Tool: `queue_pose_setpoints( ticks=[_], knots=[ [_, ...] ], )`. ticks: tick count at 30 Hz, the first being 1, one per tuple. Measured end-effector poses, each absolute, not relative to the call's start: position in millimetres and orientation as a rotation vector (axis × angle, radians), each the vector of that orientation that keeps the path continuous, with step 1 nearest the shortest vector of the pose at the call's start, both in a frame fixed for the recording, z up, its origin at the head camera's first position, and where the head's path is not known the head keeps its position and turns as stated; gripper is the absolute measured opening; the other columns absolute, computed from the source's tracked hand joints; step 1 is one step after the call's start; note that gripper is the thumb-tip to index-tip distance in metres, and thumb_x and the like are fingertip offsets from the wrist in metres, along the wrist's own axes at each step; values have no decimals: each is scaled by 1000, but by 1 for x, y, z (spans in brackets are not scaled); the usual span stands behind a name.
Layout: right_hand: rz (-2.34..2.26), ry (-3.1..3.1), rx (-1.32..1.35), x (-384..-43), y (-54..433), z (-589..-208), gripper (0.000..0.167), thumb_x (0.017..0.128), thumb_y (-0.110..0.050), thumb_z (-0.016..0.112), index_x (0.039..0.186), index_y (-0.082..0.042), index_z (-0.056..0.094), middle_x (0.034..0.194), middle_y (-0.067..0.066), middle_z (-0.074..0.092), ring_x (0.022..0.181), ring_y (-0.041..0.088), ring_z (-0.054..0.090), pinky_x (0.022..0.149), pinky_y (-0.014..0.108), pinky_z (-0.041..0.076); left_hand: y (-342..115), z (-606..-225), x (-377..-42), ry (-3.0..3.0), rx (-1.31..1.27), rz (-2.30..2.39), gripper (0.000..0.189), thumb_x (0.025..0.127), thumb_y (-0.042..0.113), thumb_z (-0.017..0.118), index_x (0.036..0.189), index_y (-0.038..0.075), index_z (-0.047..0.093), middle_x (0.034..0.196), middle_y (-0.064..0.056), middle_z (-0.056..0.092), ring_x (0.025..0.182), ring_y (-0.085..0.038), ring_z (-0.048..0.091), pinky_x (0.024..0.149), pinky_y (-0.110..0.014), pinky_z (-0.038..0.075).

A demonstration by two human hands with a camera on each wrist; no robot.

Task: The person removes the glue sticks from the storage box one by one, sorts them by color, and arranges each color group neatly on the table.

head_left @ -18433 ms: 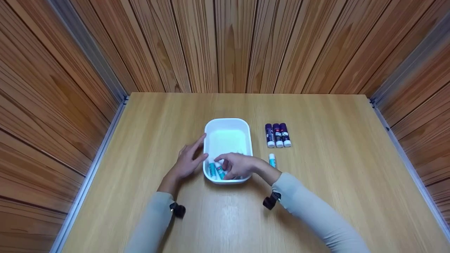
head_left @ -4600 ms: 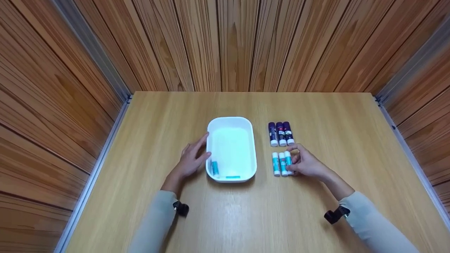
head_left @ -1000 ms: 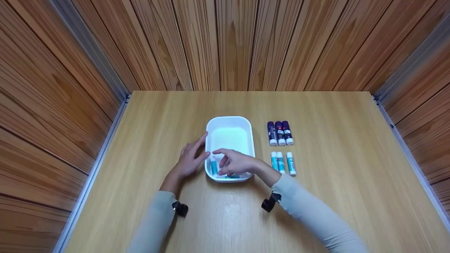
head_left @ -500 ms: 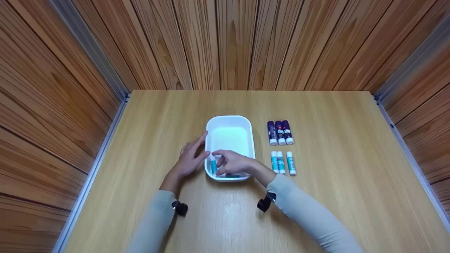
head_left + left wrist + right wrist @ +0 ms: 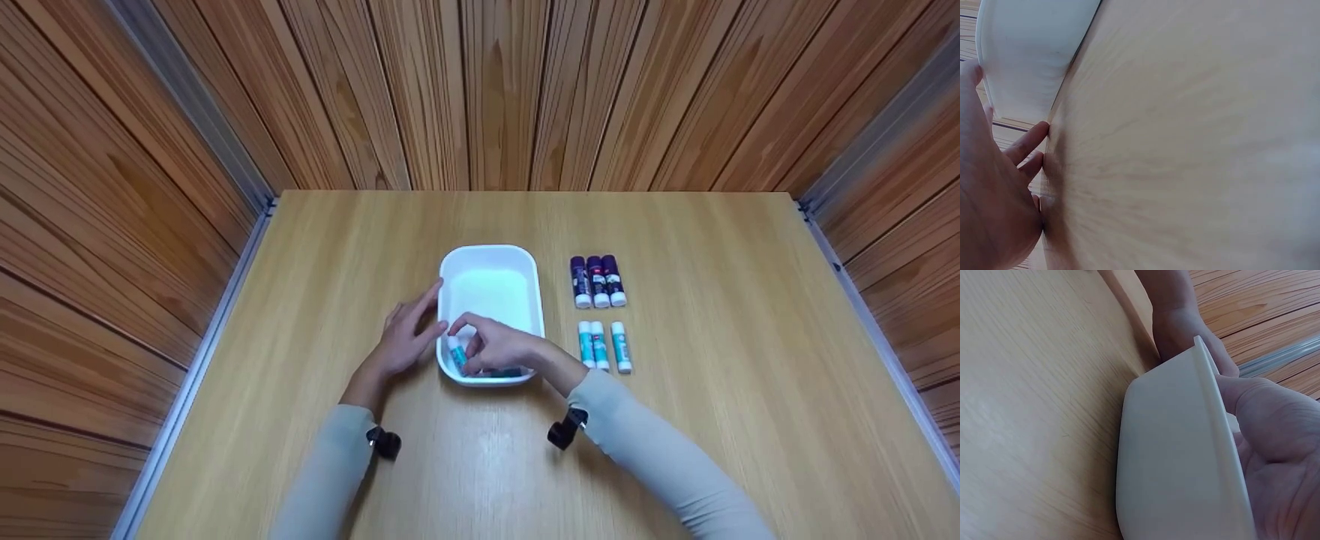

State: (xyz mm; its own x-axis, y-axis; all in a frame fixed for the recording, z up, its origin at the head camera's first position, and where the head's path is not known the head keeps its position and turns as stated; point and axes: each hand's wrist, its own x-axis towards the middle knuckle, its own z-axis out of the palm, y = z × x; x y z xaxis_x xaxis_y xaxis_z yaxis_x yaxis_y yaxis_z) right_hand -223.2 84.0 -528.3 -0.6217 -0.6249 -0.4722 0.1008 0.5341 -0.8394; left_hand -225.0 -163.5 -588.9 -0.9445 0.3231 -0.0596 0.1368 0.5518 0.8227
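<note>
A white plastic tray [image 5: 489, 289] stands mid-table. My left hand [image 5: 405, 341] rests at its left side, fingers extended and thumb at the rim; the left wrist view shows some fingertips on the table. Inside the tray's near end, my right hand [image 5: 499, 346] pinches a teal and white glue stick [image 5: 457, 352], which leans at a slant near the left wall. Another teal glue stick [image 5: 506, 373] lies along the near wall, partly hidden under the right hand. In the right wrist view the tray wall [image 5: 1174, 450] hides the fingertips.
Right of the tray lie three dark purple glue sticks [image 5: 597, 282] side by side. Nearer, two teal glue sticks [image 5: 592, 345] touch, and a third teal glue stick [image 5: 621, 347] lies slightly apart. Wooden panels [image 5: 495, 97] wall the table's back and sides.
Over the last second, my right hand has taken hold of the left glue stick, which has tilted from upright along the wall. Earlier, teal glue sticks went from tray to table. The left hand stays.
</note>
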Motion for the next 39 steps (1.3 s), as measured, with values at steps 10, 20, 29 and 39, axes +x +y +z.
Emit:
queue_pose_setpoints(
  ticks=[10, 20, 29, 39],
  knots=[
    [-1155, 1972, -419, -225, 85, -531, 48, 105, -13, 78, 137, -26, 45, 103, 4, 68, 87, 21, 68, 82, 29, 51, -164, -590, -226, 2592, 408, 1353, 76, 116, 46, 59, 181, 38, 21, 185, -2, 41, 178, -31, 27, 143, -71, -4],
    [-1199, 1996, -453, -223, 82, -534, 43, 105, -9, 76, 133, -20, 46, 94, 1, 66, 79, 18, 65, 75, 27, 49, -163, -589, -225, 2593, 397, 1343, 76, 116, 44, 59, 182, 34, 22, 185, -4, 41, 177, -34, 28, 142, -73, -4],
    [-1227, 2009, -438, -228, 86, -528, 43, 106, -7, 74, 133, -22, 44, 100, 3, 63, 82, 20, 66, 75, 28, 53, -163, -588, -225, 2590, 409, 1336, 77, 115, 51, 57, 182, 36, 21, 184, -3, 42, 177, -31, 28, 142, -73, -3],
    [-1298, 2001, -394, -232, 93, -520, 47, 106, -6, 74, 136, -21, 42, 107, 5, 58, 85, 23, 66, 72, 29, 60, -164, -588, -225, 2581, 416, 1352, 76, 116, 49, 58, 181, 39, 20, 183, 0, 43, 177, -30, 28, 143, -70, -4]
  ],
)
